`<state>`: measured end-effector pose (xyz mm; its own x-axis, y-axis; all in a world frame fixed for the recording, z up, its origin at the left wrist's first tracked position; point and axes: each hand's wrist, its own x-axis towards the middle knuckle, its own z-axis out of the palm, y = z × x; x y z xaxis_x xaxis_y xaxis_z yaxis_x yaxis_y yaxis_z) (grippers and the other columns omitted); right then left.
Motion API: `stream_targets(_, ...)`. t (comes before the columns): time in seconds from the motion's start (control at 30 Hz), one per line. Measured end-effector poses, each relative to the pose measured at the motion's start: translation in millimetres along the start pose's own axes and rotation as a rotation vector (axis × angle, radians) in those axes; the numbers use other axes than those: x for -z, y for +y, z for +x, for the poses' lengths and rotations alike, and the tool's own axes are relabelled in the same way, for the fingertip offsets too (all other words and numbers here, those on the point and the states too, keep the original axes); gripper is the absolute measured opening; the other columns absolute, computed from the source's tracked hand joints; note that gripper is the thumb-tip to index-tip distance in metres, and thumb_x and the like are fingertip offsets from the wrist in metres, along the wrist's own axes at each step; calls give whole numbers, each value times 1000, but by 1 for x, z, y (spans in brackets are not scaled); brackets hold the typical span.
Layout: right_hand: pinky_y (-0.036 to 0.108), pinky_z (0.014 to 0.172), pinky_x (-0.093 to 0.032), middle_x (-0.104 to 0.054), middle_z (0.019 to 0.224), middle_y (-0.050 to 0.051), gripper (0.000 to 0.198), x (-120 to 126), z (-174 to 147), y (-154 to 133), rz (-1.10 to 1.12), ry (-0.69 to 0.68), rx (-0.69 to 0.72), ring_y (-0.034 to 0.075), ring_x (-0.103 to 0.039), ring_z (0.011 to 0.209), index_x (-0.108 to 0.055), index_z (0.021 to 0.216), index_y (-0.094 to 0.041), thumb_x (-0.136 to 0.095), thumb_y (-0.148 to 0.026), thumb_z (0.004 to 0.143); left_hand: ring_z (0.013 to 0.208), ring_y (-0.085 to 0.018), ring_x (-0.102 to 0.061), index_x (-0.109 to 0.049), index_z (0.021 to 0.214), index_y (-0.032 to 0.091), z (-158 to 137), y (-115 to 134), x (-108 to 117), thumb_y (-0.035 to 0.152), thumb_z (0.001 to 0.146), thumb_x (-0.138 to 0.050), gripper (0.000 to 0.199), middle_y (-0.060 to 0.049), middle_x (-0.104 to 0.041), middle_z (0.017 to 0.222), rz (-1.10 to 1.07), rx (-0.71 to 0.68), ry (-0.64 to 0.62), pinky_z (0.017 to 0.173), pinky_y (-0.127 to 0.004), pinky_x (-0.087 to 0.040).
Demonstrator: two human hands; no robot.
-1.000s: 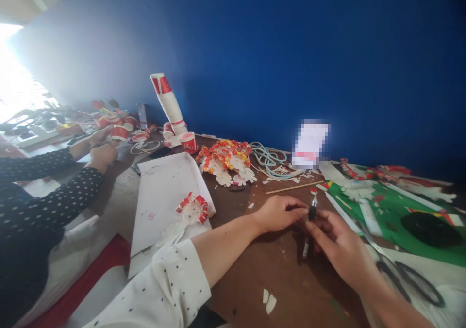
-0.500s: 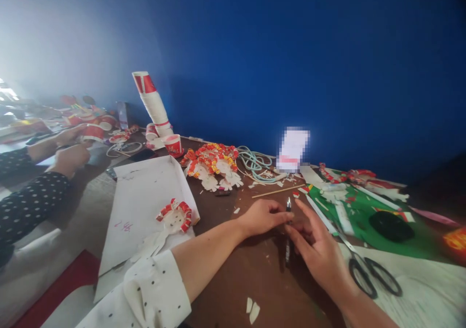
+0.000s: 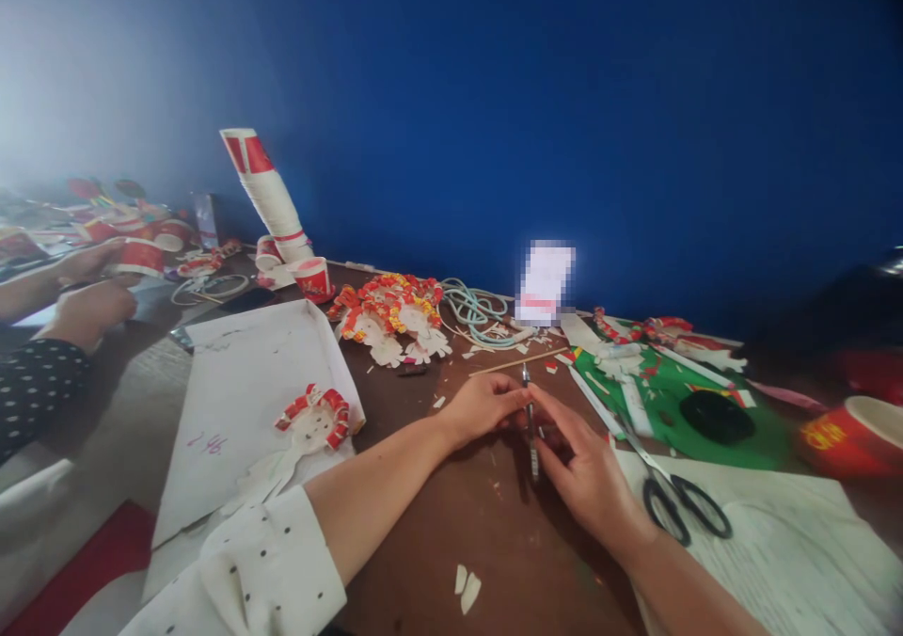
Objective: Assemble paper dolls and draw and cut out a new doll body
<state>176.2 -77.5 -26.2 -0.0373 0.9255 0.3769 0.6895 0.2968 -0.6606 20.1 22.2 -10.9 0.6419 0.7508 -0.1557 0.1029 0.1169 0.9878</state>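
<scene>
A dark pen with a silver tip (image 3: pixel 533 462) is held between my two hands over the brown table. My left hand (image 3: pixel 486 405) pinches it near its far end, with the fingers curled. From the other side, my right hand (image 3: pixel 575 448) closes its thumb and fingers on the same pen. Two small white paper scraps (image 3: pixel 467 589) lie nearer to me. To the left, a paper figure with a red curled rim (image 3: pixel 314 424) rests on a white box lid (image 3: pixel 240 373) with handwriting on it.
Scissors (image 3: pixel 684 504) lie on paper to the right, beside green sheet material (image 3: pixel 663 410). Red-and-yellow paper figures (image 3: pixel 395 311), a coiled pale cord (image 3: pixel 472 307) and a leaning cup stack (image 3: pixel 272 203) stand along the blue wall. A co-worker's hands (image 3: pixel 95 307) hold a red cup.
My view has swung slightly right, so the scene sits further left and a red cup shows at the right edge. My right hand's fingers have drawn in around the pen.
</scene>
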Motion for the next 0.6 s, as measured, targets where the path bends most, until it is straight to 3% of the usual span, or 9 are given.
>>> stream_targets(0.13,39,94,-53,-61,127,8,54,3,1,-3,-33,-25,63,22,-61,113,-40,145,-32,-48,-22,92,47,-5,-41,-55,75,15,0,1,0,62,73,-62,48,2,-57,61,-3,-3,-22,46,-20,-30)
stream_targets(0.27,38,92,-53,-62,122,9,52,4,1,-6,-35,2,138,21,-61,110,-39,146,-32,-43,-19,95,48,-6,-42,-52,71,16,-2,3,0,62,79,-54,47,4,-52,57,128,-26,-27,47,-20,-31)
stream_targets(0.43,37,88,-55,-64,116,9,50,4,3,-9,-49,30,154,21,-63,105,-41,144,-32,-41,-18,97,46,-6,-40,-51,71,17,-2,4,-2,62,83,-48,48,5,-47,54,196,-94,-26,47,-20,-32)
stream_targets(0.6,38,91,-54,-62,120,9,45,6,3,-14,-29,74,142,21,-61,109,-45,140,-30,-40,-18,97,45,-7,-41,-57,75,15,-1,0,-1,64,87,-42,52,3,-51,57,207,-117,-62,45,-20,-31)
